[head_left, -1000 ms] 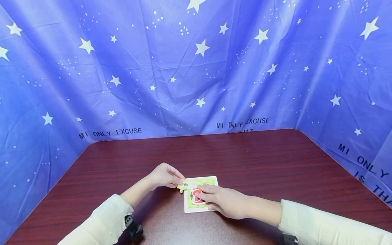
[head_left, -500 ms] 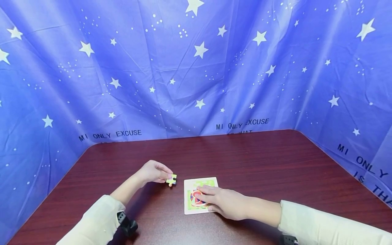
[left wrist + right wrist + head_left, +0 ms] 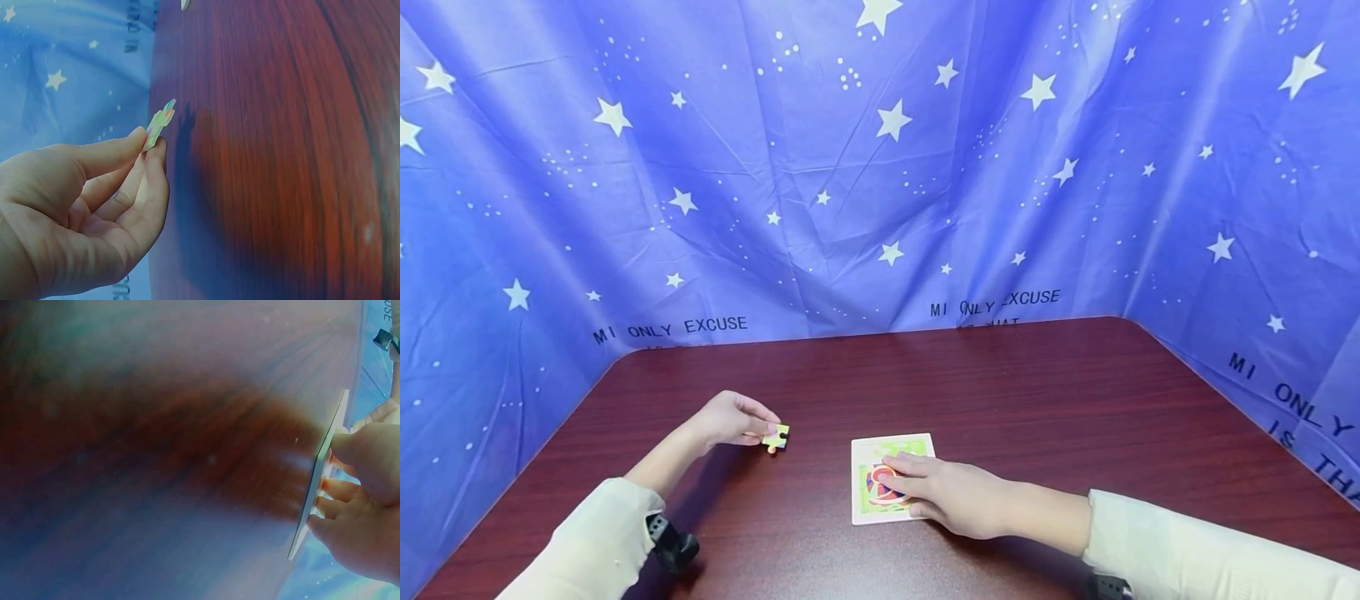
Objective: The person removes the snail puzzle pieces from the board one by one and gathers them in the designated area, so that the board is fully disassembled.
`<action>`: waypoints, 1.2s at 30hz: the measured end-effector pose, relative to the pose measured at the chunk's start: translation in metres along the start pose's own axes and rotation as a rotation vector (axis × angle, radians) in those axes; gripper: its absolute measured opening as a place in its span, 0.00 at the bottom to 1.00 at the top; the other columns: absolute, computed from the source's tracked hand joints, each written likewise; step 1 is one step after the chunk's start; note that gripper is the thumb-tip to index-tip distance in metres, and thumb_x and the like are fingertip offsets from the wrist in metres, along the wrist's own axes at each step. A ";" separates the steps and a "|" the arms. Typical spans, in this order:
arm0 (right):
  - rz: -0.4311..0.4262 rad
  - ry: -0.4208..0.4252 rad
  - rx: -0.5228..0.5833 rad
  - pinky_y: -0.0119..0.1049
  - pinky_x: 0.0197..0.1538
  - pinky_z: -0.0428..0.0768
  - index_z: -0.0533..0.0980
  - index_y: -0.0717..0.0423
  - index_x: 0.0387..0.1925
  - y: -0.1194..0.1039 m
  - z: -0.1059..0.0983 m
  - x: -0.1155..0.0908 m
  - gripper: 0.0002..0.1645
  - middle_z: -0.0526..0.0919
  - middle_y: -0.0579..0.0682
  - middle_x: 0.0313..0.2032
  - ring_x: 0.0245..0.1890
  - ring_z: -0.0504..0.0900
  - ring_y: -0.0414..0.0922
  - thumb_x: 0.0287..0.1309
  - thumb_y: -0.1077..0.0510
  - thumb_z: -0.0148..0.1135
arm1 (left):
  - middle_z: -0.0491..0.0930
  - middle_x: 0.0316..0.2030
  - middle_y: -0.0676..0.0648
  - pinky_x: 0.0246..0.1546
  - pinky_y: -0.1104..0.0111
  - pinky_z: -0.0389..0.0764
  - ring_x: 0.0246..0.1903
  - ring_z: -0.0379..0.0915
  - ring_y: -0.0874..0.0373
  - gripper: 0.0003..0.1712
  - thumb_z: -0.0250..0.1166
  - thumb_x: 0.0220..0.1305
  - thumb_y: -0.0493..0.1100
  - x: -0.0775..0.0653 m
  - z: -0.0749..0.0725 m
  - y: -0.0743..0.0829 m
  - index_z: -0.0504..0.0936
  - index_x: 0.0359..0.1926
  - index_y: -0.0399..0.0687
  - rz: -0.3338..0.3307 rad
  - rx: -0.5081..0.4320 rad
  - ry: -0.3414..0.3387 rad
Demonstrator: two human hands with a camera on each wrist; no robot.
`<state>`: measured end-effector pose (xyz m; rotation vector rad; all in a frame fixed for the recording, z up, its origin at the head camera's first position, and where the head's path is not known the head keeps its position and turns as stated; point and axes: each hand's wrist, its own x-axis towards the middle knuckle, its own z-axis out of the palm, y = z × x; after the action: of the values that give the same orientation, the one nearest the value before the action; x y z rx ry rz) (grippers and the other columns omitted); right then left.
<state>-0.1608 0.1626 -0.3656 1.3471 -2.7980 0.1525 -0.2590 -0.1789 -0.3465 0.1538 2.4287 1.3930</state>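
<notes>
Between thumb and fingers, my left hand (image 3: 730,419) pinches a small yellow-green jigsaw piece (image 3: 776,437) to the left of the puzzle board. In the left wrist view the jigsaw piece (image 3: 160,125) is seen nearly edge-on at the fingertips, above its shadow on the table. The square puzzle board (image 3: 863,510) has a white rim and a green, red and blue picture. My right hand (image 3: 958,496) lies flat over the board's right side, fingers spread and pressing on it, hiding part of the picture. From the right wrist, the board (image 3: 317,469) appears as a thin edge under the fingertips.
The dark red wooden table (image 3: 1037,400) stretches out around both hands. A blue curtain (image 3: 820,150) with white stars and printed words hangs along the table's back and sides. A black wrist camera (image 3: 672,543) sits below the left cuff.
My left hand has drawn the jigsaw piece leftward, from over the board's upper left corner to well beside it. The right hand and the board have stayed put.
</notes>
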 end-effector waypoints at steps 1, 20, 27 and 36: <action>0.000 -0.001 0.002 0.38 0.59 0.77 0.66 0.46 0.68 0.000 0.000 0.000 0.29 0.70 0.49 0.68 0.68 0.69 0.45 0.67 0.52 0.55 | 0.86 0.28 0.53 0.37 0.69 0.84 0.29 0.78 0.66 0.16 0.68 0.55 0.35 0.000 -0.003 -0.002 0.83 0.44 0.28 -0.001 0.002 -0.001; 0.027 -0.026 0.018 0.39 0.62 0.76 0.66 0.47 0.68 0.001 -0.004 0.002 0.30 0.69 0.49 0.68 0.68 0.69 0.46 0.65 0.53 0.57 | 0.87 0.26 0.51 0.33 0.74 0.83 0.27 0.80 0.67 0.19 0.68 0.54 0.34 -0.012 -0.028 -0.029 0.80 0.45 0.23 -0.004 -0.032 0.044; 0.031 -0.029 0.027 0.40 0.62 0.76 0.66 0.46 0.68 0.001 -0.005 0.002 0.30 0.69 0.49 0.68 0.68 0.69 0.46 0.65 0.54 0.57 | 0.86 0.23 0.50 0.29 0.74 0.82 0.22 0.79 0.67 0.18 0.73 0.46 0.34 -0.012 -0.023 -0.028 0.83 0.39 0.27 -0.009 0.087 0.204; 0.040 -0.032 0.031 0.40 0.60 0.77 0.66 0.46 0.68 0.000 -0.006 0.003 0.30 0.70 0.49 0.68 0.68 0.69 0.46 0.65 0.54 0.58 | 0.84 0.20 0.53 0.30 0.70 0.68 0.23 0.72 0.64 0.15 0.77 0.39 0.43 -0.012 -0.017 -0.021 0.87 0.30 0.42 0.023 0.399 0.317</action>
<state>-0.1628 0.1611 -0.3596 1.3128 -2.8618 0.1773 -0.2523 -0.2072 -0.3541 0.0575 2.9575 0.9839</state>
